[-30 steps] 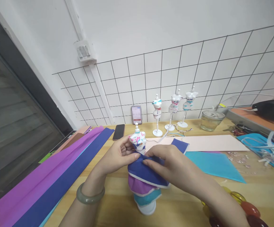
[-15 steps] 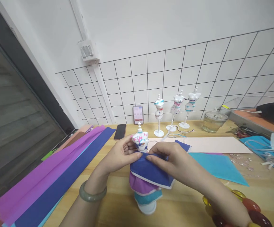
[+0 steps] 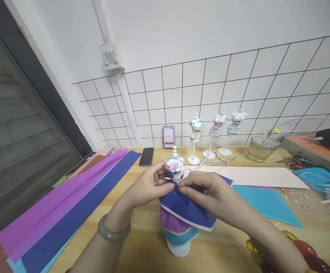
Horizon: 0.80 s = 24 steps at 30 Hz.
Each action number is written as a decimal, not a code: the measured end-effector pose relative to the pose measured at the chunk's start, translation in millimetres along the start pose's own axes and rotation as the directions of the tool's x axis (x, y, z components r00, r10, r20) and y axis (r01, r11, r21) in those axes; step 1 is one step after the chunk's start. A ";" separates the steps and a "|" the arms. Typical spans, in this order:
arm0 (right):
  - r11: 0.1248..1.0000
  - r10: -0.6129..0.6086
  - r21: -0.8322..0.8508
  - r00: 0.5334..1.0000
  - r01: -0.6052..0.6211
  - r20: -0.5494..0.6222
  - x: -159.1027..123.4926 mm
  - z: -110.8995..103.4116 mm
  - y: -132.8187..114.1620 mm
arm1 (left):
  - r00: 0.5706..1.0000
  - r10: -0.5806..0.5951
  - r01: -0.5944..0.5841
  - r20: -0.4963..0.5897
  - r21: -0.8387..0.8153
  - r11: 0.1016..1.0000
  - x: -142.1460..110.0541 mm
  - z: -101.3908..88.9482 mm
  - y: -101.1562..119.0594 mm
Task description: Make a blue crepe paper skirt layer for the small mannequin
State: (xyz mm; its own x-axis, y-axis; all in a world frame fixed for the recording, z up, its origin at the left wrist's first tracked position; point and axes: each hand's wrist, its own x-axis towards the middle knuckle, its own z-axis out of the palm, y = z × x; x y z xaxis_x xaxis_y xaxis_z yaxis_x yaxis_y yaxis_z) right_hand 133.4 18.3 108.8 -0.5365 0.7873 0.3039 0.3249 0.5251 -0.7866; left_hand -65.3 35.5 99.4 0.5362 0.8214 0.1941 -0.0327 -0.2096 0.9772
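A small white dress form [image 3: 175, 165] with coloured marks stands upright before me on a round base. Around it hang a purple layer [image 3: 174, 221] and a turquoise layer [image 3: 179, 238], both with white edging. Over these lies a dark blue piece of fabric [image 3: 189, 208], also white-edged. My left hand [image 3: 155, 184] is closed, its thumb pressing the blue fabric at the form's waist and its fingers behind the form. My right hand [image 3: 207, 189] pinches the blue fabric's upper edge beside that thumb. The fabric's far end shows beyond my right hand.
Purple [image 3: 68, 197] and dark blue strips [image 3: 82, 212] lie at left. Behind stand a phone [image 3: 169, 137], a flat phone [image 3: 146, 156], several marked dress forms [image 3: 195, 131] and a glass [image 3: 263, 148]. Pale pink sheet [image 3: 267, 177], turquoise fabric [image 3: 267, 201] and clear beads [image 3: 296, 199] lie right.
The blue fabric is now gathered into a fold at the waist between my thumbs. The view has shifted slightly, so most things sit a little further right.
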 end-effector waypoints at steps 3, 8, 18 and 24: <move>0.999 0.030 -0.022 0.998 -0.031 -0.049 1.2 0.8 2.8 | 1.000 -0.002 0.002 -0.006 -0.002 1.000 0.5 0.8 -1.1; 0.996 0.084 -0.032 0.992 -0.088 -0.092 1.1 1.0 5.9 | 1.000 0.009 -0.009 0.001 -0.020 1.000 1.4 3.5 -1.5; 0.992 0.123 -0.002 0.989 -0.123 -0.088 2.0 1.2 9.1 | 1.000 0.030 -0.030 0.004 -0.028 0.999 2.5 5.3 -3.1; 0.991 0.136 0.013 0.987 -0.135 -0.089 2.0 2.1 11.1 | 0.999 0.038 -0.038 0.011 -0.019 0.999 2.0 5.2 -2.7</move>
State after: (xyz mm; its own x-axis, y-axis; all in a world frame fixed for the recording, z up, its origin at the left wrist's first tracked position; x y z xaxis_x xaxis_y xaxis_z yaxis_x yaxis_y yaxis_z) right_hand 134.3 25.0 99.6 -0.4164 0.8767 0.2408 0.3841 0.4097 -0.8274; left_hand -59.7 35.0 96.7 0.5438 0.8071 0.2299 -0.0688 -0.2302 0.9707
